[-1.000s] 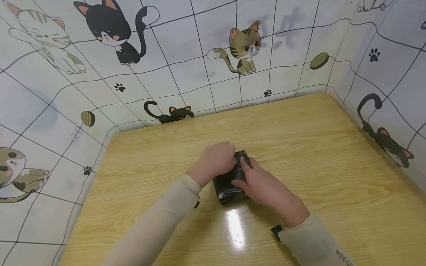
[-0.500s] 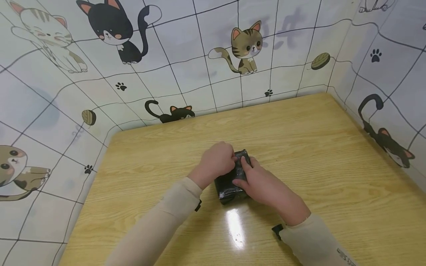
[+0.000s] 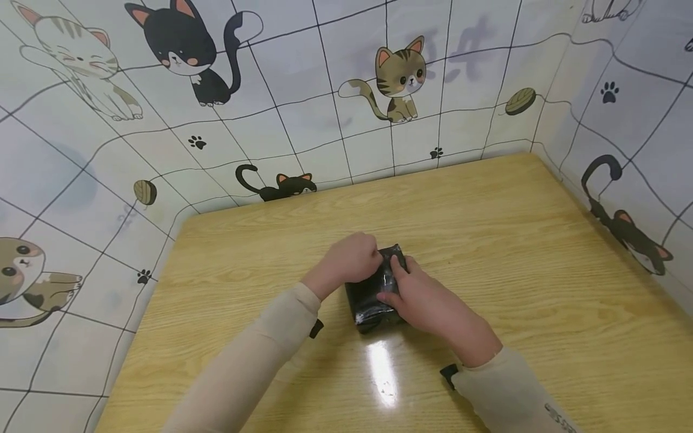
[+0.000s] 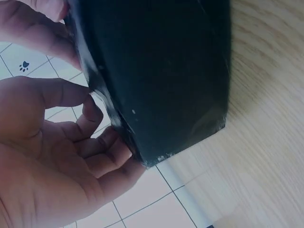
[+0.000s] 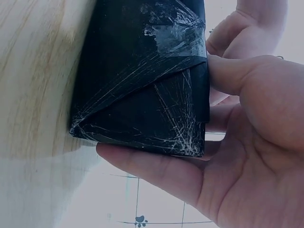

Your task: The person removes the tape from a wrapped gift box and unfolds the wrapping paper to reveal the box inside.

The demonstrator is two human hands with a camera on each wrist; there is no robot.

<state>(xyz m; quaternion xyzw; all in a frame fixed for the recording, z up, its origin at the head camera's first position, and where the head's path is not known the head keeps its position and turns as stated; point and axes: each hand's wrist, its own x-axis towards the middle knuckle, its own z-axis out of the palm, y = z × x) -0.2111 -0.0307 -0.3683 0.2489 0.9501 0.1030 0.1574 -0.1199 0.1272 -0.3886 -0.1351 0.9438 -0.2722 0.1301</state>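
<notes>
A box-shaped parcel in shiny black wrapping lies on the wooden table between both hands. My left hand is at its far left part; in the left wrist view its thumb and forefinger pinch at the edge of the black wrapping, with the other fingers curled beside it. From the right side, my right hand grips the parcel, thumb on top and fingers along the side and end. The right wrist view shows a folded, creased end and a strip of clear tape on the wrapping.
The light wooden table reaches back to walls covered in a cat-patterned grid print. Beige sleeves cover both forearms, each with a small black piece at the cuff.
My left hand has shifted slightly left over the parcel, showing more of its black top. The right hand and the parcel stay almost in place.
</notes>
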